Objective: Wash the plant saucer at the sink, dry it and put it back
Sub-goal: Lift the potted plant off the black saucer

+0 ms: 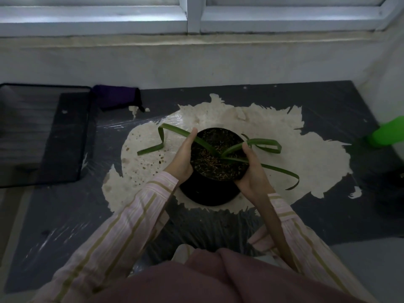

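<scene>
Worn dark surface (328, 119) under a window (87, 16). Left hand (182, 159) and right hand (252, 171) grip the pot (218, 154), fingers wrapped round its sides; the saucer (205, 193) lies directly beneath

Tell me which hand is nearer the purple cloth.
Left. The left hand grips the pot's left side, toward the cloth; the right hand grips the pot's right side, farther from it.

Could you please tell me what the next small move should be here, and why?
Probably set the plant pot aside on the dark sheet: both the left hand and right hand grip its sides, and the black saucer to be washed lies under it.
</scene>
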